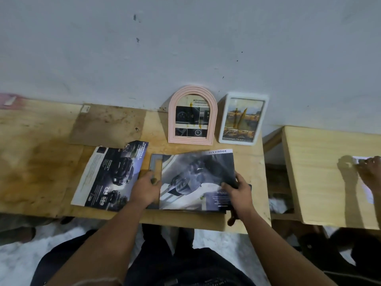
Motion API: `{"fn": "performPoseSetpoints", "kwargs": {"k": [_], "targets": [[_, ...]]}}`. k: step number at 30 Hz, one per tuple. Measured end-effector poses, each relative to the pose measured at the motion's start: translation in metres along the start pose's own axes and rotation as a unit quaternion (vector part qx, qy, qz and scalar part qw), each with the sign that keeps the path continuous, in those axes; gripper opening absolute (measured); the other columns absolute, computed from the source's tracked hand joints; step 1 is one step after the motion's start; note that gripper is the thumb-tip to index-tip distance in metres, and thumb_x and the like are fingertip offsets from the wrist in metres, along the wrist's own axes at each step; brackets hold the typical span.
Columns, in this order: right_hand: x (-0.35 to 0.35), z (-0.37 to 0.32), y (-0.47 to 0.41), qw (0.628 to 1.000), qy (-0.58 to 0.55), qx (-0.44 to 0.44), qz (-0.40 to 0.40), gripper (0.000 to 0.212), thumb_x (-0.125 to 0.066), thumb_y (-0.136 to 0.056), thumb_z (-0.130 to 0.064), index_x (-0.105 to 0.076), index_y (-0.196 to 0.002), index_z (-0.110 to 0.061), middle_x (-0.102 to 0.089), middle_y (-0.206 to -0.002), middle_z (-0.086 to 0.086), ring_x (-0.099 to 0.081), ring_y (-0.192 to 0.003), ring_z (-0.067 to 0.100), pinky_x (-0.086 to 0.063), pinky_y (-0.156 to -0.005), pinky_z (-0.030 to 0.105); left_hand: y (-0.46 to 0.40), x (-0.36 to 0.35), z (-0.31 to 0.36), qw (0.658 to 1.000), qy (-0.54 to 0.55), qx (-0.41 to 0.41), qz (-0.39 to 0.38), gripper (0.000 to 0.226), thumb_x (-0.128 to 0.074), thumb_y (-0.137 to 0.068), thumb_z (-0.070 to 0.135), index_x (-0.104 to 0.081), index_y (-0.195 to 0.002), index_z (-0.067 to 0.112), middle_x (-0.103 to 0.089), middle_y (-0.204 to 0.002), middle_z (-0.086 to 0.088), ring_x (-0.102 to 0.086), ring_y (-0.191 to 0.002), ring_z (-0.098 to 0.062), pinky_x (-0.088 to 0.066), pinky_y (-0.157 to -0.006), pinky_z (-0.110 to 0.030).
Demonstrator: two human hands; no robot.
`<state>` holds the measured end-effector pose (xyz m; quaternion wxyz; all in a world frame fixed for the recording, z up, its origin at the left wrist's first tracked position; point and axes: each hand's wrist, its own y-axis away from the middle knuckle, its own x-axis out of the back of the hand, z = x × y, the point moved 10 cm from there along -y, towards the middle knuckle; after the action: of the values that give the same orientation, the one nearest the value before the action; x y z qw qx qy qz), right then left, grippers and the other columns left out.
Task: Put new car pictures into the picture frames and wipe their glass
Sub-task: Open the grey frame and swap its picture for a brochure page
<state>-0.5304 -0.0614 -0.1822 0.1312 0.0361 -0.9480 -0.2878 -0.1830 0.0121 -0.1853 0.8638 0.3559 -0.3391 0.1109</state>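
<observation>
Head view. A wooden table (185, 218) stands against a pale wall (185, 48). At the table's near edge a dark rectangular frame (153, 162) lies flat, and a car picture (195, 178), a glossy page showing a dark vehicle, rests on top of it and covers all but the frame's left border. The left hand (145, 188) presses down at the picture's left edge, its fingers (153, 178) curled over the exposed frame border. The right hand (239, 193) sits at the picture's right edge, fingers pinching that edge of the page. Just left of the frame lies a second car page (107, 178), flat on the table, its upper corner torn and touching the frame's left side. At the back of the table, leaning upright against the wall, stand a pink arched frame (192, 114) holding a printed sheet and, just beside it to the right, a white rectangular frame (242, 118) holding a yellowish picture; both show yellowish streaks on their glass. A brown cardboard sheet (107, 124) lies on the table to the left. On a second table (319, 182) at right, another person's hand (369, 172) rests on a sheet of paper (367, 188).
</observation>
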Motion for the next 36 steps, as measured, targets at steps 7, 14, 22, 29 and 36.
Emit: {"fn": "performPoseSetpoints", "kwargs": {"k": [7, 14, 22, 29, 36], "targets": [[0.004, -0.017, -0.005, 0.982, -0.129, -0.098, -0.096, 0.027, -0.066, -0.094, -0.005, -0.067, -0.121, -0.008, -0.074, -0.110, 0.025, -0.070, -0.099, 0.046, -0.058, -0.089, 0.056, 0.006, 0.006, 0.018, 0.975, 0.223, 0.018, 0.011, 0.024, -0.060, -0.100, 0.046, -0.061, -0.107, 0.023, -0.064, -0.096, 0.004, -0.061, -0.091, -0.017, -0.045, -0.084, -0.034], [-0.041, -0.055, -0.018, 0.989, -0.053, -0.042, -0.129, 0.022, -0.069, -0.094, -0.009, -0.070, -0.116, -0.010, -0.076, -0.108, 0.021, -0.072, -0.092, 0.035, -0.058, -0.082, 0.046, 0.005, 0.055, -0.008, 0.924, 0.366, 0.062, 0.094, 0.011, -0.062, -0.100, 0.014, -0.071, -0.101, 0.008, -0.071, -0.099, -0.015, -0.065, -0.089, -0.026, -0.053, -0.078, -0.035], [-0.149, -0.097, -0.023, 0.978, 0.144, 0.063, -0.140, 0.008, -0.073, -0.094, -0.012, -0.074, -0.102, -0.011, -0.078, -0.089, 0.011, -0.072, -0.065, 0.014, -0.054, -0.050, 0.024, 0.019, 0.126, -0.103, 0.883, 0.394, 0.129, 0.222, 0.015, -0.064, -0.099, 0.017, -0.069, -0.097, 0.004, -0.065, -0.088, -0.007, -0.058, -0.084, -0.023, -0.043, -0.077, -0.032], [-0.291, -0.125, -0.023, 0.964, 0.159, 0.030, -0.210, 0.018, -0.068, -0.093, 0.001, -0.071, -0.108, -0.008, -0.074, -0.088, 0.014, -0.066, -0.060, 0.016, -0.049, -0.046, 0.020, 0.026, 0.187, -0.189, 0.891, 0.311, 0.149, 0.296, 0.040, -0.062, -0.096, 0.012, -0.050, -0.134, 0.007, -0.056, -0.085, -0.010, -0.058, -0.078, -0.028, -0.047, -0.068, -0.039], [-0.426, -0.145, -0.030, 0.953, 0.197, 0.039, -0.226, 0.015, -0.061, -0.095, 0.011, -0.067, -0.099, -0.002, -0.061, -0.074, 0.015, -0.057, -0.048, 0.016, -0.042, -0.040, 0.020, 0.012, 0.225, -0.263, 0.900, 0.280, 0.157, 0.294, 0.069, -0.062, -0.100, 0.015, -0.029, -0.160, 0.015, -0.066, -0.105, -0.016, -0.057, -0.081, -0.027, -0.047, -0.069, -0.037]]}}
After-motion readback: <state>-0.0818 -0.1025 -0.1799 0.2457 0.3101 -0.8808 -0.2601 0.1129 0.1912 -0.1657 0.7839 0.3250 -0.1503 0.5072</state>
